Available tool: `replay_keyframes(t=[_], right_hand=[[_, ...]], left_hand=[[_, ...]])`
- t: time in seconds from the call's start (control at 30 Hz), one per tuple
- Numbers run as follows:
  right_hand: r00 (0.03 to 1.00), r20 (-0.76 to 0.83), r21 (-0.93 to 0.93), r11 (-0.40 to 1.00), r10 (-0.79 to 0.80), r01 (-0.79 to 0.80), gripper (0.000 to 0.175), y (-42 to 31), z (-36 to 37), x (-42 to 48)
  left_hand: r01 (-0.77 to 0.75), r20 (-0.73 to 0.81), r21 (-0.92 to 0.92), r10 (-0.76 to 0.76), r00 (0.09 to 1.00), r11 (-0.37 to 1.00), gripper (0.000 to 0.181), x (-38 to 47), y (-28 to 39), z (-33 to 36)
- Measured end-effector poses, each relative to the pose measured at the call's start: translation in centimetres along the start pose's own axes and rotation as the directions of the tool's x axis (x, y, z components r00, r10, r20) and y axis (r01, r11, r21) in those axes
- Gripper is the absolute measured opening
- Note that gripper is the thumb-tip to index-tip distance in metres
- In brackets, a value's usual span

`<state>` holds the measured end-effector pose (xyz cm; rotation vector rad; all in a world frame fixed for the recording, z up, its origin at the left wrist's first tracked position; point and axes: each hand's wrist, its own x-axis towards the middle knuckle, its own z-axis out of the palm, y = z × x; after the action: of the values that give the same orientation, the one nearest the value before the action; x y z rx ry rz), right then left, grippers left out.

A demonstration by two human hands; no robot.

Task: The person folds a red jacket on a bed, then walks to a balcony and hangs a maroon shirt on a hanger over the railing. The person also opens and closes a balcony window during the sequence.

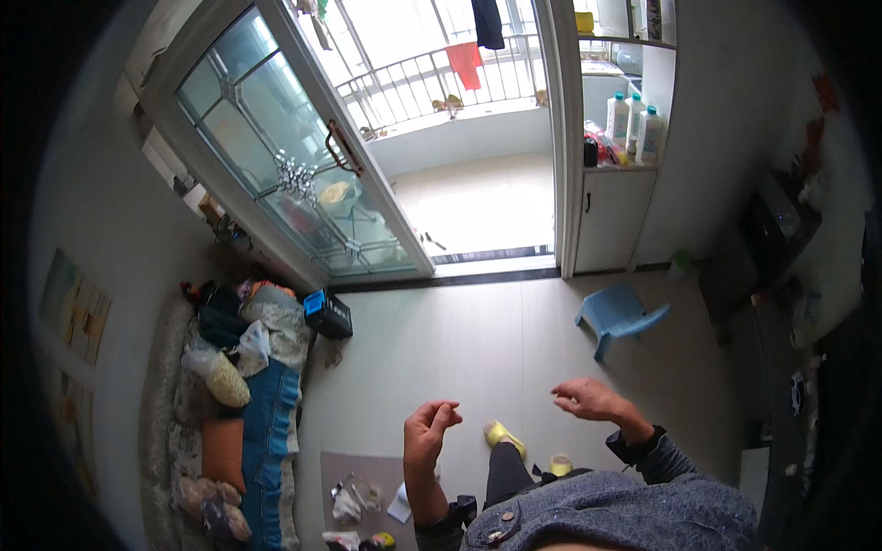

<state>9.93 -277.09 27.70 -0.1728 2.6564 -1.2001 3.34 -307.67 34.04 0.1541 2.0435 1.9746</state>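
My left hand (428, 430) is raised in front of my body, its fingers loosely bent and nothing visible in them. Across from it, my right hand (589, 399) hovers over the tiled floor with slightly curled fingers, also without anything in it. Between and below the two hands show my feet in yellow slippers (501, 434). A grey mat (337, 463) lies on the floor just left of my left forearm, bearing small plastic bags (346, 508) and a light-blue flat item (399, 505). Beyond my right hand stands a small blue plastic chair (613, 310).
Along the left wall runs a sofa with a blue cover (265, 427), an orange cushion (222, 451) and bags. A black box with a blue top (329, 315) stands by its end. Ahead, a glass sliding door (275, 151) opens onto a balcony; bottles (648, 134) stand on a cabinet.
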Motion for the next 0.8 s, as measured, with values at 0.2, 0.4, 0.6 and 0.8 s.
replay_keyframes(t=[0.2,0.4,0.6,0.8], right_hand=[[1.000,0.014,-0.005,1.000,-0.020,0.020,0.034,2.0,-2.2,13.4],[0.990,-0.124,0.016,0.998,0.060,-0.058,0.031,0.3,-8.5,25.7],[0.964,-0.250,0.122,0.991,0.088,-0.059,0.029,1.7,-12.5,34.0],[0.991,-0.084,0.124,0.988,0.108,-0.097,0.030,3.3,-16.4,43.9]], left_hand=[[-0.048,-0.038,0.029,0.049,0.998,0.998,0.023,14.3,0.4,-3.5],[-0.071,-0.012,-0.006,0.071,0.997,0.997,0.022,29.6,5.8,-6.7],[-0.108,0.131,0.035,0.103,0.986,0.993,0.023,41.2,7.5,-6.7],[-0.005,0.160,-0.010,0.006,0.987,1.000,0.019,51.0,7.4,-5.0]])
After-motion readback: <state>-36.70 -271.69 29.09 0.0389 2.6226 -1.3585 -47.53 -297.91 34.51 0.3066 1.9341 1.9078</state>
